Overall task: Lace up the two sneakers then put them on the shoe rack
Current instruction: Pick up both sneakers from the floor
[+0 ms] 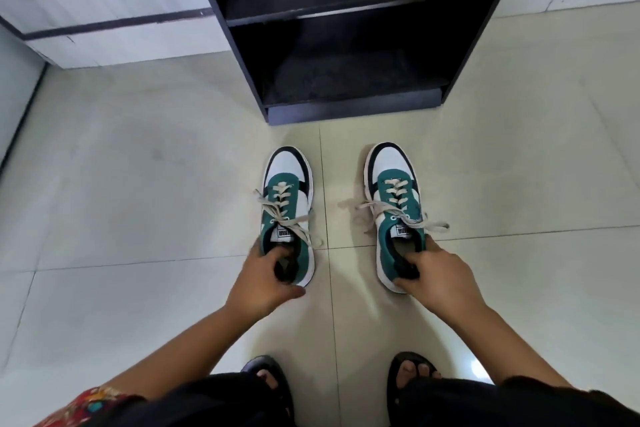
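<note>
Two green, white and black sneakers stand on the tiled floor, toes pointing at the black shoe rack (pixel 346 107). The left sneaker (pixel 289 184) has beige laces threaded through its eyelets, the ends lying loose over both sides. The right sneaker (pixel 393 180) is laced the same way, with loose ends spread left and right. My left hand (pixel 266 279) grips the heel of the left sneaker, fingers inside the opening. My right hand (pixel 434 274) grips the heel of the right sneaker the same way.
The rack stands against a white wall and has two dark open shelves, the lower one (pixel 349 80) near floor level. Pale floor tiles (pixel 138 184) spread on both sides. My feet in black sandals (pixel 266 381) are at the bottom edge.
</note>
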